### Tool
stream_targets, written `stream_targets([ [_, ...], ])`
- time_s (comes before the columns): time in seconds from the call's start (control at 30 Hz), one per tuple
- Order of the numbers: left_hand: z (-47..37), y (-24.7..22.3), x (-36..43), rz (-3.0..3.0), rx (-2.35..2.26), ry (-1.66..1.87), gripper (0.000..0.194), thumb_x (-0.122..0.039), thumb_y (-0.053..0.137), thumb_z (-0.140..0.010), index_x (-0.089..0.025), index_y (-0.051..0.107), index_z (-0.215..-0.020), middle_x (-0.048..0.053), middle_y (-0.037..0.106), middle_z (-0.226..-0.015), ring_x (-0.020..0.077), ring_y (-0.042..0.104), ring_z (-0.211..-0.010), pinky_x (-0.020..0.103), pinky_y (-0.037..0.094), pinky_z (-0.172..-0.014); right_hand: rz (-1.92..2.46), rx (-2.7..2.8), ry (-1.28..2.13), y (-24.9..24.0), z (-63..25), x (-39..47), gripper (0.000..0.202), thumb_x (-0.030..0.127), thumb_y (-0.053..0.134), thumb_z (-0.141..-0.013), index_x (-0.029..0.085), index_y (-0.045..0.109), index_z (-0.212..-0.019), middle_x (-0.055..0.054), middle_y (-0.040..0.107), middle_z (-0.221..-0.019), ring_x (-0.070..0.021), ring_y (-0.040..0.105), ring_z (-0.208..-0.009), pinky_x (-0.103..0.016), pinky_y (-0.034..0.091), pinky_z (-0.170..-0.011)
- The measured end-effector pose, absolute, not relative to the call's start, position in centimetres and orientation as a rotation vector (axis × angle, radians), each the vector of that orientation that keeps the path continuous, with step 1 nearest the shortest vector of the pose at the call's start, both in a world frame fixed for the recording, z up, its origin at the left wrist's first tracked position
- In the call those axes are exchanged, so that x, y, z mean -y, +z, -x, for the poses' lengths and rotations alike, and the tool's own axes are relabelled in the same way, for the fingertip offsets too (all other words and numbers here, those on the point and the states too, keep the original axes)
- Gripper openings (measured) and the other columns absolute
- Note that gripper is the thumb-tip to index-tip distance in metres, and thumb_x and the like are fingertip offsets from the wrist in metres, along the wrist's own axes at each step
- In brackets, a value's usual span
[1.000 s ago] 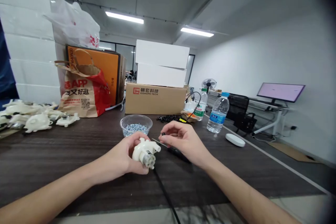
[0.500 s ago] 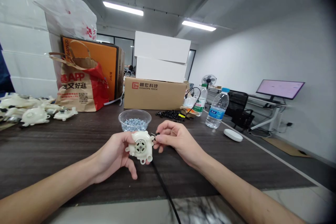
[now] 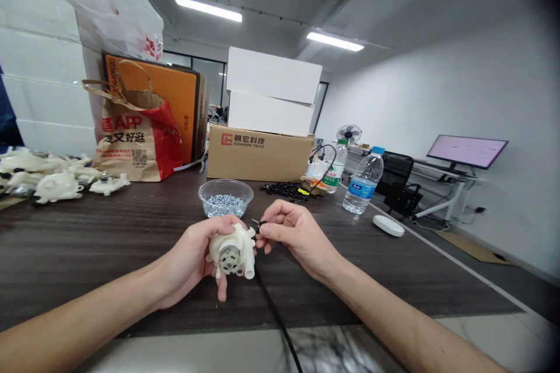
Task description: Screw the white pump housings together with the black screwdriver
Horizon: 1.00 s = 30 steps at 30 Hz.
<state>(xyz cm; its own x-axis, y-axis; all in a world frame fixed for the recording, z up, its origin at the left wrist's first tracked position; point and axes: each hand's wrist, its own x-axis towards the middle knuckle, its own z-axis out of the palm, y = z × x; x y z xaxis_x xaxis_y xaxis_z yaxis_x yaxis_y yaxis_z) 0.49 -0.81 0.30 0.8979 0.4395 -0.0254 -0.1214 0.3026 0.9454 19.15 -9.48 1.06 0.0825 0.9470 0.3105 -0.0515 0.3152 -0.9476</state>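
Note:
My left hand (image 3: 190, 253) is closed around a cream plastic pump housing (image 3: 240, 245), whose round metal motor end faces me and tilts downward. A short spout points down at the housing's lower right. Between thumb and fingertips, my right hand (image 3: 301, 239) pinches a small black piece (image 3: 261, 225) with a thin metal tip. That tip lies close to the housing's upper right corner; I cannot tell whether they touch. Just behind the hands stands a clear plastic bowl (image 3: 202, 201) of small silvery screws (image 3: 225, 205).
Several similar pump housings (image 3: 56, 187) are piled at the left. Small black parts (image 3: 284, 189) lie heaped behind my right hand. A black cable (image 3: 280, 317) runs toward me. Beyond are a cardboard box (image 3: 258, 157), a paper bag (image 3: 131, 145), a water bottle (image 3: 361, 186) and a white disc (image 3: 388, 225).
My left hand has tipped the pump housing so its motor end now points lower and toward me. The right hand keeps its pinch on the black piece, almost in the same place.

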Motion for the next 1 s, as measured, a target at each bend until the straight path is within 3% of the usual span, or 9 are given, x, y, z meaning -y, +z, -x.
stream_targets([
  [0.4,-0.7,0.6,1.1,-1.378,-0.315,0.422,0.029,-0.044,0.051,-0.090,-0.017,0.060,-0.096,0.007,0.062,-0.080,0.0213,0.062,-0.071,0.022,0.051,-0.038,0.970,1.264,0.924,1.1,-19.1,9.6,0.022,0.024,0.087,-0.074,0.016,0.067,-0.078,0.000,0.073,-0.067,-0.0116,0.067,-0.063,-0.022,0.051,-0.060],
  [0.63,-0.8,0.3,1.3,-1.521,-0.307,0.403,0.030,-0.048,0.062,-0.085,-0.019,0.053,-0.087,0.002,0.061,-0.071,0.0159,0.056,-0.057,0.022,0.048,-0.039,1.098,1.309,0.821,1.1,-18.2,10.0,0.032,0.030,0.093,-0.065,0.017,0.065,-0.074,0.003,0.066,-0.067,-0.0104,0.058,-0.062,-0.023,0.047,-0.060],
  [0.83,-0.5,-0.6,1.5,-1.690,-0.291,0.530,0.024,-0.026,0.071,-0.076,-0.018,0.048,-0.077,-0.005,0.049,-0.066,0.0075,0.040,-0.057,0.019,0.031,-0.052,1.090,1.326,0.876,0.8,-17.3,10.4,0.039,0.034,0.095,-0.062,0.019,0.060,-0.071,0.004,0.063,-0.069,-0.0108,0.055,-0.062,-0.024,0.045,-0.061],
  [1.0,-0.2,-0.6,1.6,-1.768,-0.300,0.560,0.016,-0.027,0.063,-0.082,-0.019,0.050,-0.082,-0.001,0.055,-0.080,0.0123,0.045,-0.069,0.025,0.035,-0.063,1.021,1.327,0.964,0.8,-17.2,10.1,0.039,0.034,0.093,-0.065,0.019,0.057,-0.070,0.004,0.064,-0.068,-0.0111,0.058,-0.061,-0.025,0.047,-0.061],
])
